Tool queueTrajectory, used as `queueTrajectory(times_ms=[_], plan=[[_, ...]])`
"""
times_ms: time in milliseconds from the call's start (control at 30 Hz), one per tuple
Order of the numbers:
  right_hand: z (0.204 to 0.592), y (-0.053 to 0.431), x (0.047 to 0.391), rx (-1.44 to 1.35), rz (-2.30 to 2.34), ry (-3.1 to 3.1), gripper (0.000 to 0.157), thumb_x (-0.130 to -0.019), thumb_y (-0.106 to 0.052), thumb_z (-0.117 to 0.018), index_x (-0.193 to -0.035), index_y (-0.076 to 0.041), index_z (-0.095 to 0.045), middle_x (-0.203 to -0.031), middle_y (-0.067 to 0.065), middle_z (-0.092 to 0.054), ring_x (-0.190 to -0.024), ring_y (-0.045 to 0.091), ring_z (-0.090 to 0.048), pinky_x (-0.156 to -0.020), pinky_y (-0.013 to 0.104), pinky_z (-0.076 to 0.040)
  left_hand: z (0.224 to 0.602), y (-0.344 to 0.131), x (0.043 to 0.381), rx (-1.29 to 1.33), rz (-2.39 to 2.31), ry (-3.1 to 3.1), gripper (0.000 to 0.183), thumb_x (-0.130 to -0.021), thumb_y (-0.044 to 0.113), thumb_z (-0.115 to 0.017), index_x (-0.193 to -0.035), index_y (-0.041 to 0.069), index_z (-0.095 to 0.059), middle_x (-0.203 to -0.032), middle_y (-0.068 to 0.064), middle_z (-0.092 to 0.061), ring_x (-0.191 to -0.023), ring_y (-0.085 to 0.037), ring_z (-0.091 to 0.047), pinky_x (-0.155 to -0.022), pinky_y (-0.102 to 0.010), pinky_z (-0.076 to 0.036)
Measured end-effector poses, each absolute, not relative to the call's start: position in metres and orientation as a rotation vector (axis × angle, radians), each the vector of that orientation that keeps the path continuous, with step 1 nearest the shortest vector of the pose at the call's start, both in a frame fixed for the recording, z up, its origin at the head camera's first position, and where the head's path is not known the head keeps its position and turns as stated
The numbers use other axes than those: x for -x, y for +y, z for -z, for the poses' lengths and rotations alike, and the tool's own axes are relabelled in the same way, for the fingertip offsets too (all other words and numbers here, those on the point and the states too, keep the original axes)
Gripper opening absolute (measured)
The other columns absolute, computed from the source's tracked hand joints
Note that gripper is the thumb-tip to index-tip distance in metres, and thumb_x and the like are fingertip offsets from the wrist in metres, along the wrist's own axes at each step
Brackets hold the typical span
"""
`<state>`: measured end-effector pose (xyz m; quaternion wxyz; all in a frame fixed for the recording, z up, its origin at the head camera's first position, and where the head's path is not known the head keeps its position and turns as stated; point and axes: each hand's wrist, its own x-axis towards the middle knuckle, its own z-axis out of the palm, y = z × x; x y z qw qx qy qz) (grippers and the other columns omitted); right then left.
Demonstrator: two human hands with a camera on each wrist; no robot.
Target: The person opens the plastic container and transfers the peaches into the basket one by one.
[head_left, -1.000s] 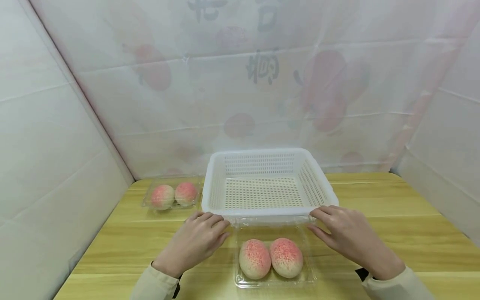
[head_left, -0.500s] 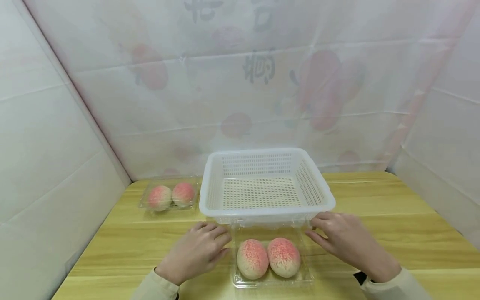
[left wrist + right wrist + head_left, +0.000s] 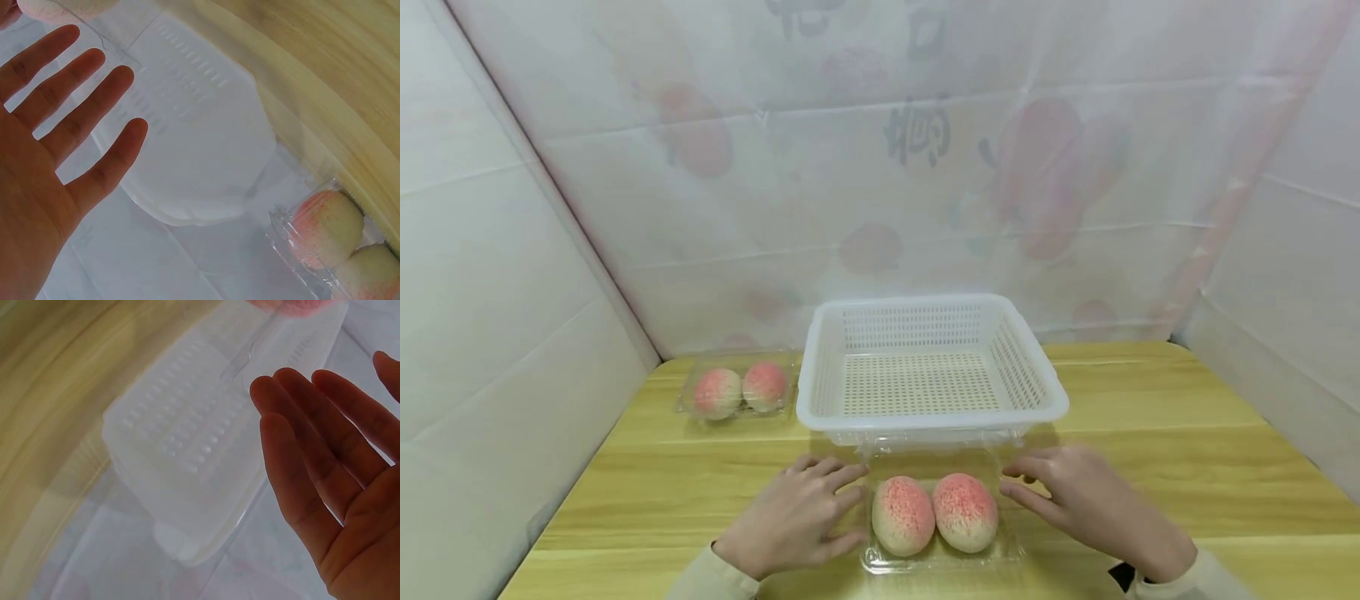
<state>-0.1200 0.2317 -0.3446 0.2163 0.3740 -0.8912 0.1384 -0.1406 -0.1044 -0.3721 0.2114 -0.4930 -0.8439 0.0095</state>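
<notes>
Two pink-and-cream peaches [image 3: 903,517] lie side by side in a clear plastic clamshell box [image 3: 940,565] at the front of the table. A clear edge of the box reaches up to the basket's front; whether a lid covers the fruit I cannot tell. My left hand [image 3: 797,517] is at the box's left side, its fingers spread and straight, as the left wrist view also shows. At the right side is my right hand [image 3: 1078,500], fingers together and slightly bent, holding nothing. Whether either hand's fingertips touch the box is hard to tell.
A white perforated plastic basket [image 3: 932,421] stands just behind the box, with nothing in it. To its left sits a second clear box [image 3: 696,402] with two peaches [image 3: 765,387]. Printed white cloth [image 3: 865,192] walls the wooden table at back and sides.
Both hands have come down from the box's far corners by the basket toward the person, along the box's sides. The left fingers have spread. Box and basket stay in place.
</notes>
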Motion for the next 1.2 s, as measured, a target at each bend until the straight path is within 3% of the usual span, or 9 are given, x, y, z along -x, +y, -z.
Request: queueTrajectory(times_ms=[133,400,700,1067,1200], plan=[[0.349,0.225,0.120,-1.104,-0.405,-2.465,0.013,-0.078,-0.020,-0.072,-0.089,-0.015,-0.067,-0.082,-0.006,-0.066,-0.068,0.003,-0.059,-0.053,0.017,-0.048,0.375,-0.104,0.140,1.376,-0.016,-2.355,0.048,-0.083,0.059,-0.051,-0.101,0.018,-0.067,-0.120,-0.005,-0.058,-0.100,-0.023,-0.059,-0.078,-0.043,-0.051],[0.352,0.212,0.121,-1.178,-0.330,-2.393,0.019,-0.079,-0.027,-0.071,-0.092,-0.015,-0.067,-0.092,-0.007,-0.063,-0.080,0.008,-0.060,-0.063,0.027,-0.052,0.377,-0.104,0.140,1.377,0.066,-2.355,0.057,-0.078,0.066,-0.050,-0.101,0.017,-0.067,-0.121,-0.007,-0.057,-0.100,-0.022,-0.058,-0.078,-0.042,-0.051],[0.355,0.198,0.122,-1.259,-0.225,-2.455,0.047,-0.075,-0.037,-0.071,-0.111,-0.009,-0.062,-0.112,0.002,-0.059,-0.105,0.020,-0.054,-0.078,0.039,-0.052,0.380,-0.104,0.140,1.379,0.079,-2.353,0.063,-0.074,0.071,-0.050,-0.102,0.017,-0.067,-0.122,-0.007,-0.056,-0.102,-0.024,-0.058,-0.077,-0.042,-0.051],[0.355,0.190,0.123,-1.292,-0.179,-2.536,0.058,-0.066,-0.031,-0.071,-0.116,-0.004,-0.059,-0.117,0.008,-0.057,-0.106,0.024,-0.053,-0.078,0.039,-0.052,0.379,-0.105,0.140,1.373,0.097,-2.385,0.063,-0.074,0.071,-0.050,-0.103,0.017,-0.067,-0.124,-0.006,-0.056,-0.103,-0.023,-0.057,-0.081,-0.042,-0.050],[0.358,0.187,0.124,-1.309,-0.168,-2.516,0.058,-0.062,-0.027,-0.069,-0.115,-0.003,-0.059,-0.115,0.008,-0.057,-0.104,0.022,-0.054,-0.075,0.036,-0.053,0.379,-0.106,0.140,1.382,0.123,-2.360,0.062,-0.073,0.071,-0.050,-0.098,0.017,-0.068,-0.123,-0.007,-0.057,-0.111,-0.024,-0.053,-0.089,-0.044,-0.045]])
